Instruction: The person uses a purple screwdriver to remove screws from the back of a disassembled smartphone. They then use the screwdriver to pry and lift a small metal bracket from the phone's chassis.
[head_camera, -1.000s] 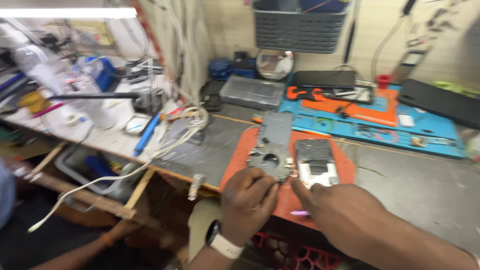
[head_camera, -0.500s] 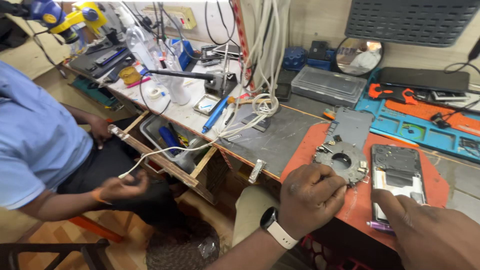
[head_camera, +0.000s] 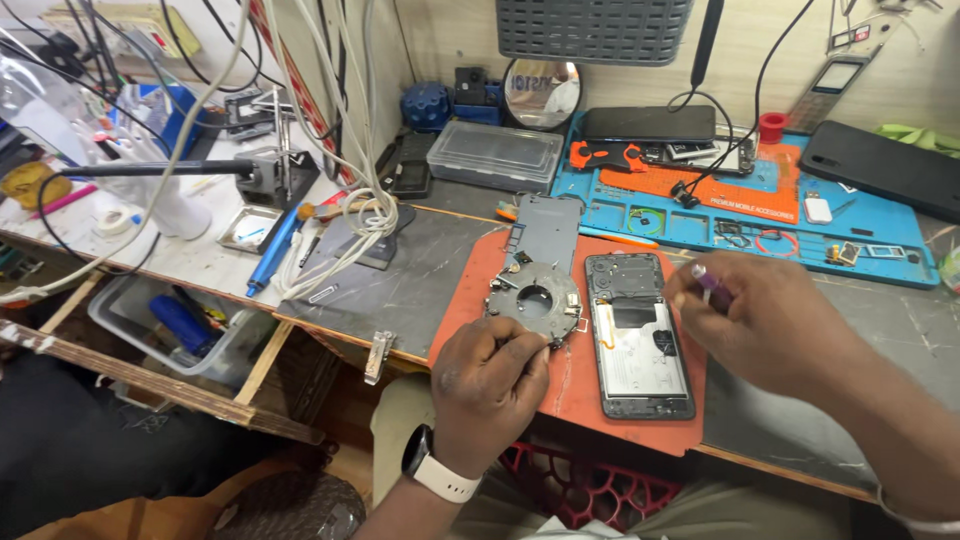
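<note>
The right hand (head_camera: 770, 320) pinches a small purple tool (head_camera: 708, 281) between thumb and fingertips, tip lifted just above the opened phone (head_camera: 637, 335), so it stays ready near the screws. The left hand (head_camera: 490, 385), fingers curled together, presses on the lower edge of the grey back cover (head_camera: 538, 270), perhaps to keep it from sliding. Both parts lie side by side on the orange mat (head_camera: 470, 300), which gives a soft base on the counter (head_camera: 400, 280). A blue work mat (head_camera: 880, 250) with small parts lies behind
</note>
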